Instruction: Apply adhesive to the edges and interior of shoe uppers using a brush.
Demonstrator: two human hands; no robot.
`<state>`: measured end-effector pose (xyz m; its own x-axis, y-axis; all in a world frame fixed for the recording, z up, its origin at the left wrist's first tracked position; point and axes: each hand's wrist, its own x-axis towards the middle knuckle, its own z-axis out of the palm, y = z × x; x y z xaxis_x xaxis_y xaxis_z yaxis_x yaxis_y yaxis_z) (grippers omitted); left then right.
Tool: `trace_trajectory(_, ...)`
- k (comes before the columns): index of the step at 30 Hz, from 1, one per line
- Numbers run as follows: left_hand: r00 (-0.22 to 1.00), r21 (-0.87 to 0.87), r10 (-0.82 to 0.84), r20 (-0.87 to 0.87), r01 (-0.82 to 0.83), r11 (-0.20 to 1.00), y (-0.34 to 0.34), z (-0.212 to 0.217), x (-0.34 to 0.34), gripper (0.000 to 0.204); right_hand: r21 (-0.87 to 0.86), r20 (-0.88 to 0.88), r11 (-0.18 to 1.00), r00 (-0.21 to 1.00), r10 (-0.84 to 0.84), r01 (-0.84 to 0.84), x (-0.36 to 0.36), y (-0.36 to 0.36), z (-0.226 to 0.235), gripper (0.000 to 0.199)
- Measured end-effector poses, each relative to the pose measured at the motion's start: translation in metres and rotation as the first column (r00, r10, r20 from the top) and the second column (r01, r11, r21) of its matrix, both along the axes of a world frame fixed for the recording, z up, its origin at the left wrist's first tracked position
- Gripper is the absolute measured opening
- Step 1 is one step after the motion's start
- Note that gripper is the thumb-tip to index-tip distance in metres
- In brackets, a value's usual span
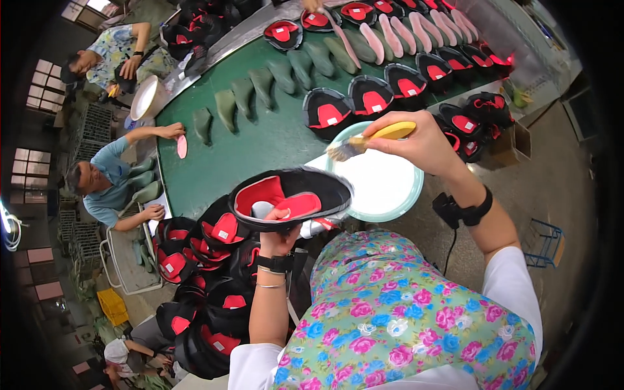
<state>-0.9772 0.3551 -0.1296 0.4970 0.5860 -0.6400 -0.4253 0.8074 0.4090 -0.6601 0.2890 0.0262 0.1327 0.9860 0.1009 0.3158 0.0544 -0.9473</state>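
My left hand [279, 239] holds a black shoe upper with a red lining [298, 197] from underneath, its opening turned up toward me. The upper is slightly blurred, and part of my fingers is hidden beneath it. My right hand [416, 138] grips a brush with a yellow handle [395, 130], its pale bristles tilted down to the left. Below the bristles stands a light green bowl [416, 196] with white liquid [377, 181] in it. The upper's toe end is close to the bowl's left side. Whether the bristles are wet I cannot tell.
Several black-and-red uppers [370, 97], green shoe lasts [261, 86] and pink insoles [372, 43] line the green conveyor belt [260, 146]. More uppers [221, 227] are piled at my left. Co-workers sit along the far left, one person's hand [171, 130] beside a pink insole [182, 147].
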Motion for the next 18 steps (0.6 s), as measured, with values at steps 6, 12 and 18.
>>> trace_trajectory(6, 0.910, -0.179, -0.300, 0.287, 0.359, 0.916, -0.005, 0.020, 0.011, 0.005, 0.014, 0.030, 0.954, 0.953, 0.300, -0.301, -0.024, 0.019, 0.013, 0.019)
trace_trajectory(12, 0.905, -0.204, -0.388, 0.177, 0.419, 0.885, -0.019, 0.013, 0.057, 0.005, 0.143, 0.222, 0.974, 0.964, 0.144, -0.178, -0.039, 0.035, -0.003, 0.022)
trace_trajectory(18, 0.803, -0.200, -0.459, 0.380, 0.556, 0.807, -0.005, -0.007, 0.064, 0.017, 0.106, 0.429, 0.994, 0.902, -0.047, 0.002, -0.020, 0.020, -0.024, 0.023)
